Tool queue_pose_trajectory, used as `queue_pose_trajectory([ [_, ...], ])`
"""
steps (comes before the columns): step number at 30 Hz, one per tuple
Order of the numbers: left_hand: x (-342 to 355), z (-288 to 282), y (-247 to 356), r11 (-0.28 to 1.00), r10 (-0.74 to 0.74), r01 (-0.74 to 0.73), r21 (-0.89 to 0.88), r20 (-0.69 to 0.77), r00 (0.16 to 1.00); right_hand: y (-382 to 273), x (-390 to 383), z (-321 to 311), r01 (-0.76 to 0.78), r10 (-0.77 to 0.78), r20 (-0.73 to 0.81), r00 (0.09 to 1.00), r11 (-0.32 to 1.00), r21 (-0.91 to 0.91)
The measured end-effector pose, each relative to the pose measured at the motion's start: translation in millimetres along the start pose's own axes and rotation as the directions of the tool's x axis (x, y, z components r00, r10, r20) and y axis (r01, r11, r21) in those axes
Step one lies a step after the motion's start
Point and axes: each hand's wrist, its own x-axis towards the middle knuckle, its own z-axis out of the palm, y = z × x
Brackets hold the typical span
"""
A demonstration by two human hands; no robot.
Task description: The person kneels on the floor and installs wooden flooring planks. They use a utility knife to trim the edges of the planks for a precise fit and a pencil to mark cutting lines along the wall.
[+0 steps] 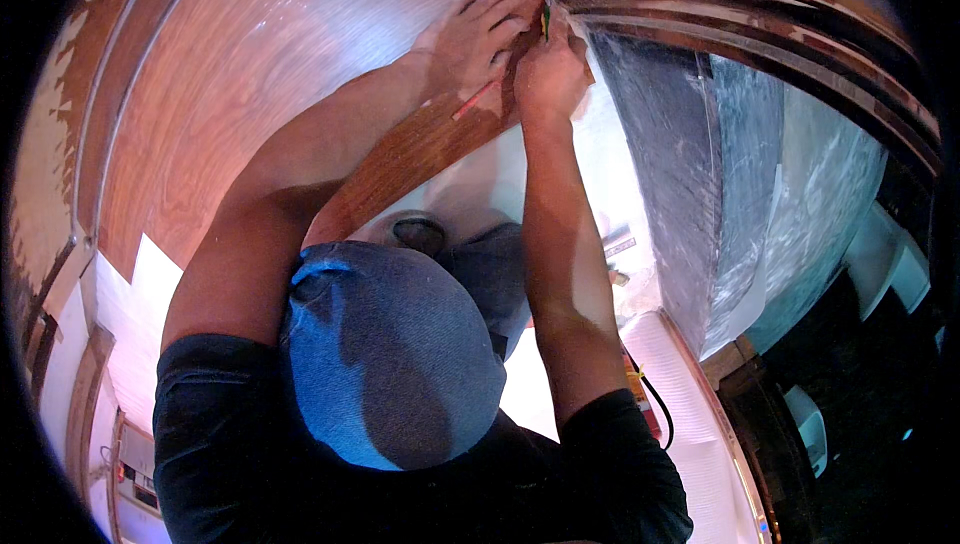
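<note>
Head view looks down past two bent knees in blue denim (pixel 400 374) to a pair of bare hands working close together near the top. The left hand (pixel 478 36) lies palm down, its fingers spread apart, over the far end of a brown wooden strip (pixel 420 159); it presses there without gripping anything. The right hand (pixel 552 79) sits just beside it, fingers curled in, and seems to be closed around a thin green and yellow tool (pixel 546 24), mostly covered and too small for its kind to be told. The tool stands at the far end of the strip, near the corner where dark trim (pixel 750 4) begins.

The strip runs slantwise from under the hands back toward the nearer knee. A slim red piece (pixel 474 102) lies on it, near the left wrist. To the left spreads a large glossy wood-grain panel (pixel 230 94). Pale floor (pixel 505 169) shows between the strip and the right forearm, with a dark shoe (pixel 420 234) near the knees. On the right stands a dark grey sheet (pixel 665 164), and beyond it, white chairs (pixel 868 259).
</note>
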Motion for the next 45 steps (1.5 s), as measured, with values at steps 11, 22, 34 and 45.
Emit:
queue_pose_trajectory([
  [11, 1.3, -4.1, 1.5, 0.999, -0.002, -0.001, 0.042, 0.057, 0.998, 10.4, -4.5, 9.4, 0.091, -0.084, -0.075, 0.994, 0.992, 0.091],
  [22, 43.4, -6.5, -0.7, 0.831, -0.256, 0.313, -0.46, 0.184, 0.949, 124.6, -116.2, -18.1, 0.145, -0.143, -0.057, 0.988, 0.989, 0.033],
  [34, 59.3, 31.6, -35.9, 0.899, -0.298, 0.212, -0.382, -0.18, 0.937, 143.5, -120.1, 15.9, 0.282, -0.257, -0.33, 0.908, 0.959, 0.029],
  [45, 79.0, 38.1, -47.9, 0.958, -0.23, 0.188, -0.216, -0.192, 0.954, 145.2, -120.8, 14.9, 0.251, -0.224, -0.308, 0.925, 0.967, 0.048],
])
